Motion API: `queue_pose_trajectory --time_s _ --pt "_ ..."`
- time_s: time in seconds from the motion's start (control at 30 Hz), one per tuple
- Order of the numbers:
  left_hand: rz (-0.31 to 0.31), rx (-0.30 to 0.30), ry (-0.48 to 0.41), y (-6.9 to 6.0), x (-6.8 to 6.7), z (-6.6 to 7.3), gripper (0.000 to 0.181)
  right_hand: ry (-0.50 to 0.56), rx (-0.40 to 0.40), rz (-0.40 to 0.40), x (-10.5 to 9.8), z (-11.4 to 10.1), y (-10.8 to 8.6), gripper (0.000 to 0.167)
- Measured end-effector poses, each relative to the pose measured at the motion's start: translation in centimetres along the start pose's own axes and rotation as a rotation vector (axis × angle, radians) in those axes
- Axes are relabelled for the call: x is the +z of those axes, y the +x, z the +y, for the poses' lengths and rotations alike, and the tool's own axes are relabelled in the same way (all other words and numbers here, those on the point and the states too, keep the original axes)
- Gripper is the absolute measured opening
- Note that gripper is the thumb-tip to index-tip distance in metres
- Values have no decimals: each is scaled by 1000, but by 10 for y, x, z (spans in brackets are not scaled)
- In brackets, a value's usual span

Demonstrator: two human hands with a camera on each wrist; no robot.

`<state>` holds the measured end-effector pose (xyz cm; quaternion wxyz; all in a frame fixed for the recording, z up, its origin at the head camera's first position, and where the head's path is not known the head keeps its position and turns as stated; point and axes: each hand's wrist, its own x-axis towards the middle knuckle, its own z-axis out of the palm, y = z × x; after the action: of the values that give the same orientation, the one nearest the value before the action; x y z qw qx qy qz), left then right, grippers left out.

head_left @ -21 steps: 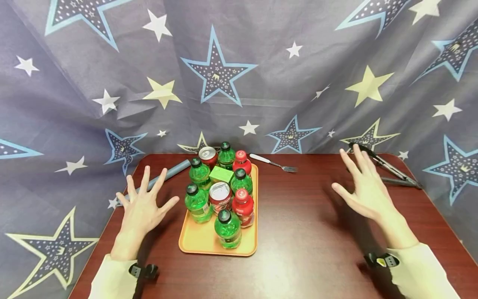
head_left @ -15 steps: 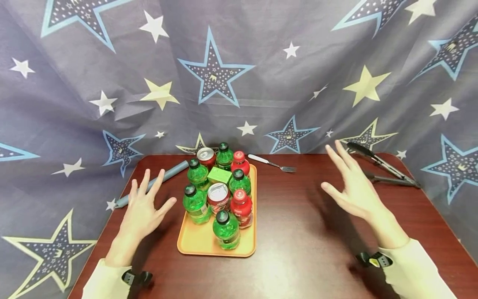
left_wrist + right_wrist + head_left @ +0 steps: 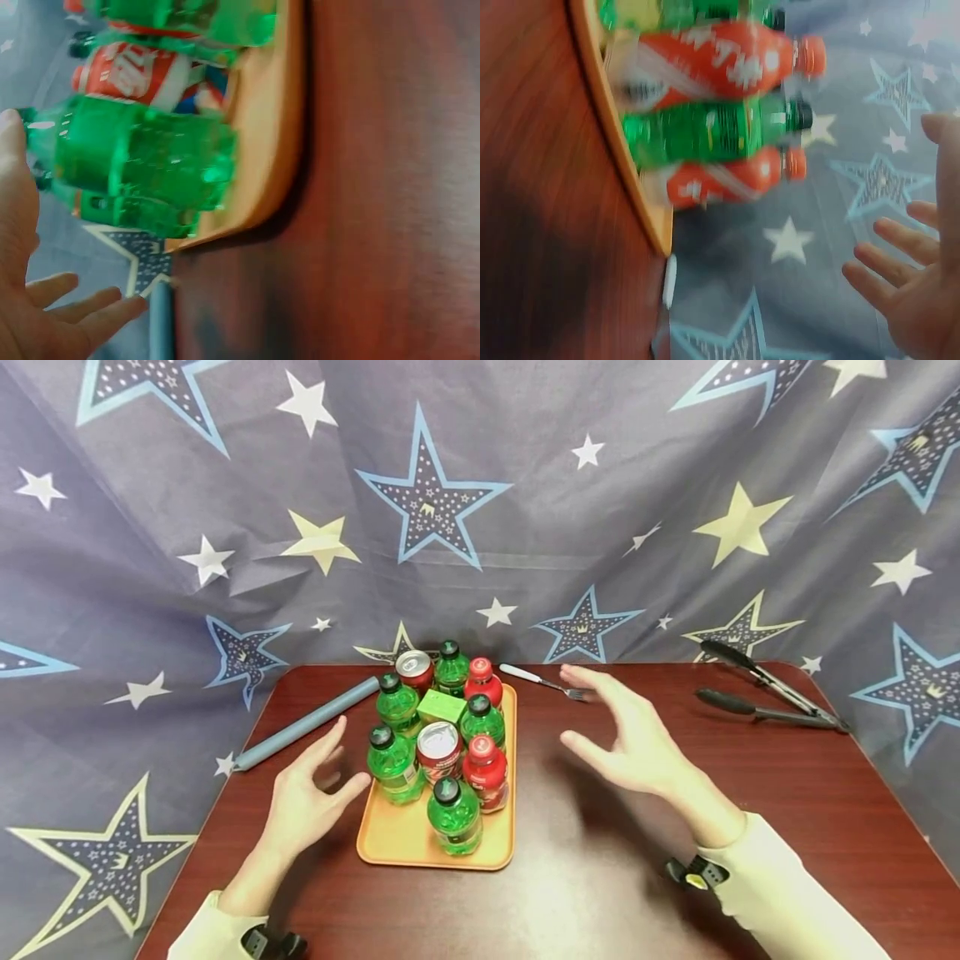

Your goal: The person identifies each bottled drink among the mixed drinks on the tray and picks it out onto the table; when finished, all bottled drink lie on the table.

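An orange tray (image 3: 401, 852) bears several green bottles with black caps, red bottles, red cans and a small green box (image 3: 441, 707). My left hand (image 3: 306, 802) is at the tray's left side, fingers spread and holding nothing. Its thumb is close to the left green bottle (image 3: 395, 767); whether they touch I cannot tell. To the right of the tray, my right hand (image 3: 648, 747) hovers over the table, fingers extended and apart from the nearest red bottle (image 3: 486, 774). In the right wrist view, red bottles (image 3: 712, 60) and a green bottle (image 3: 712, 131) stand along the tray edge.
A grey-blue rod (image 3: 307, 724) lies on the table (image 3: 585, 893) left of the tray. Behind the tray's right corner is a white-handled fork (image 3: 525, 675), its tines near my right fingers. Black-tipped tongs (image 3: 787, 693) lie far right. A star-patterned cloth (image 3: 480, 527) hangs behind.
My right hand has moved left toward the tray, uncovering the tongs. My left hand has moved slightly right and lower, its fingers drawn closer together. The tray's contents stay put.
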<state>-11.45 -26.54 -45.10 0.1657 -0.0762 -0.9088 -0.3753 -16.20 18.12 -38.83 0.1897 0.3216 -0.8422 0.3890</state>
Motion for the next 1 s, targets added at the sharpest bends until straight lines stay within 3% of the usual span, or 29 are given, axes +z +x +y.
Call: queue_pose_trajectory --time_s 0.17,0.3,0.4,0.7,1.0 --pt "4 -12 -31 -12 9 2 95 141 -31 -70 21 -14 6 70" --pt "-56 -76 -10 -24 16 7 98 207 -37 -130 36 -21 6 65" --pt "-106 -101 20 -32 22 11 102 215 -44 -155 44 -23 4 61" --pt "-177 -67 192 -52 34 16 113 181 -46 -190 65 -26 3 54" --pt "-207 -93 265 -59 37 20 107 208 1 -200 78 -30 7 50"
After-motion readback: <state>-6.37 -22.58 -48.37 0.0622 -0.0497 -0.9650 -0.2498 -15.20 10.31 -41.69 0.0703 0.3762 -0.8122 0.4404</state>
